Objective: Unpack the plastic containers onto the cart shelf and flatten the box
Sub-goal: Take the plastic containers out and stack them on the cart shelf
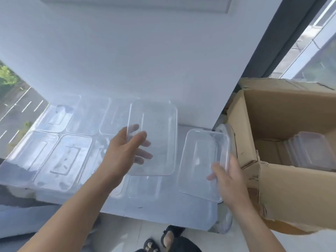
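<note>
While standing at shelf (163, 211), holds container (156, 124) above mid shelf in left hand (123, 151), fingers curled under its left edge. Grips second container (201, 160), tilted, by near end in right hand (227, 179), just right. Faces rows (61, 160) lying left; open box (283, 113) right, stack (309, 151) inside.

The left hand (125, 151) and right hand (227, 177) are bare like the forearms (78, 202), and the feet (168, 238) wear black open-toed sandals (173, 229).

surface: shelf (163, 210), pale | on it: clear containers (71, 160), seemingly two rows, touching
</note>
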Action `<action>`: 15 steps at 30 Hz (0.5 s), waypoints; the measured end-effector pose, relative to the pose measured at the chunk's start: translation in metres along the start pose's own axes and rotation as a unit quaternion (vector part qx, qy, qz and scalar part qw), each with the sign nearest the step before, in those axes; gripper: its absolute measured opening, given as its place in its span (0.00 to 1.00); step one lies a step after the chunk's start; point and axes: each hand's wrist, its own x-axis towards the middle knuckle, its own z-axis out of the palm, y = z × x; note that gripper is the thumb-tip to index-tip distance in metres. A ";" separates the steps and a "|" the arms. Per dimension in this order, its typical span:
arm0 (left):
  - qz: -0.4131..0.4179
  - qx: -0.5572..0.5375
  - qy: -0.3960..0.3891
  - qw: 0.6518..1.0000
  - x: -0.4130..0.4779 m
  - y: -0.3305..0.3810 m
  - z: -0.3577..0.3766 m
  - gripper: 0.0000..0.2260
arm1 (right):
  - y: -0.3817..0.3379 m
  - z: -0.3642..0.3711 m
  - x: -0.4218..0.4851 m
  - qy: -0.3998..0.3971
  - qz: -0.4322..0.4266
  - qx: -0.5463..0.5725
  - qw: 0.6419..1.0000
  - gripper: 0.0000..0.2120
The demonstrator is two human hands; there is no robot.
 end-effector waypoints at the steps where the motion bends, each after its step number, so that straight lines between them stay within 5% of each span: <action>1: 0.000 0.002 0.002 1.000 0.010 0.002 0.003 0.24 | 0.004 0.004 0.008 0.006 0.005 0.006 1.000 0.12; 15: -0.020 0.039 -0.021 0.999 0.103 0.002 0.019 0.16 | 0.086 0.063 0.110 0.090 0.134 -0.007 0.987 0.17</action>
